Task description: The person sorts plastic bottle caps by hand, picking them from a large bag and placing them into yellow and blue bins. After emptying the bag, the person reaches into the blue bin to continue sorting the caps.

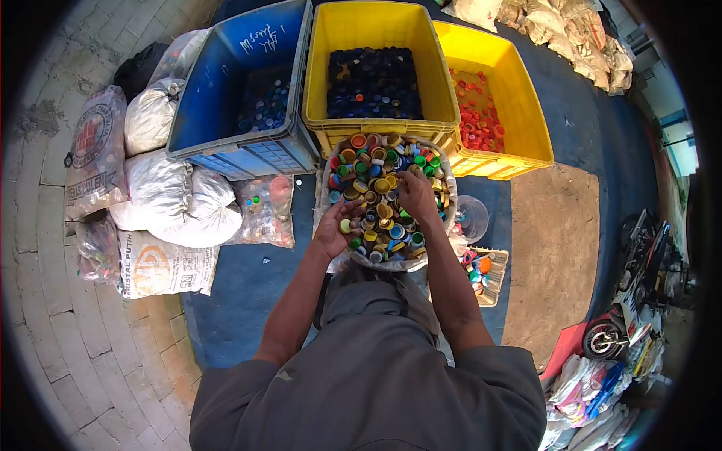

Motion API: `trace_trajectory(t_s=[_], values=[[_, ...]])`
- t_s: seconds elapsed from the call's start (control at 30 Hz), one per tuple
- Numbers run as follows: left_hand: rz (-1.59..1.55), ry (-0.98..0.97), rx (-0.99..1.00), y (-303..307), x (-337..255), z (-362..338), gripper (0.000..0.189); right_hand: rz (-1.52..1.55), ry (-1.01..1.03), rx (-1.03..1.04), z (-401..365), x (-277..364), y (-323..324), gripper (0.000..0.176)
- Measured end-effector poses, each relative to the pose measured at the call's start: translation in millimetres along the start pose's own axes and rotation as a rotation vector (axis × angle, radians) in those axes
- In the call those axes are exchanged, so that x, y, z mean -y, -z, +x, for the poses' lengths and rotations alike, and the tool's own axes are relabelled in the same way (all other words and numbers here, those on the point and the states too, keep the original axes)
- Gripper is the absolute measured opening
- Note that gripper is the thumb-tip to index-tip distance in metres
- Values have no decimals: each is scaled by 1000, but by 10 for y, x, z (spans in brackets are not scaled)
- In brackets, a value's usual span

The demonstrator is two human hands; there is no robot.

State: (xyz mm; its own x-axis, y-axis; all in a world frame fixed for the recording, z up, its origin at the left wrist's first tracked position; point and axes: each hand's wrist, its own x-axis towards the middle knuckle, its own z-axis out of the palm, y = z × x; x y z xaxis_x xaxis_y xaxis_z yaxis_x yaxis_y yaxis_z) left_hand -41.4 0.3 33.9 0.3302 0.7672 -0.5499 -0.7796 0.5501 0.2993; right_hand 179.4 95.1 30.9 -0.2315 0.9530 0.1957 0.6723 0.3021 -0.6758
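A large round sack (452,218) full of mixed-colour plastic bottle caps (382,188) stands right in front of me. Over its left side is my left hand (335,228), fingers curved, with a pale yellow bottle cap (345,225) between the fingers and thumb. My right hand (417,197) is above the right half of the pile. Its fingers are bent together and point down at the caps; what they hold, if anything, is hidden.
Beyond the sack stand a blue crate (226,143), a yellow crate (380,129) with dark caps and another yellow crate (511,161) with red caps. Filled sacks (169,199) lie left. A clear round tub (473,218) and a small basket (492,289) with caps are right.
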Motion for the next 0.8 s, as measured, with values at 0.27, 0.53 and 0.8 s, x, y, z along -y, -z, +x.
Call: trace_trajectory(t_s=[0.27, 0.53, 0.8], values=[[-5, -17, -111, -55, 102, -108, 32, -276, 38, 270, 209, -107, -100, 31], [154, -45, -183, -111, 181, -132, 28, 29, -36, 49, 62, -127, -162, 15], [504, -181, -149, -552, 232, 65, 31, 1067, -559, 108, -391, 384, 63, 20]])
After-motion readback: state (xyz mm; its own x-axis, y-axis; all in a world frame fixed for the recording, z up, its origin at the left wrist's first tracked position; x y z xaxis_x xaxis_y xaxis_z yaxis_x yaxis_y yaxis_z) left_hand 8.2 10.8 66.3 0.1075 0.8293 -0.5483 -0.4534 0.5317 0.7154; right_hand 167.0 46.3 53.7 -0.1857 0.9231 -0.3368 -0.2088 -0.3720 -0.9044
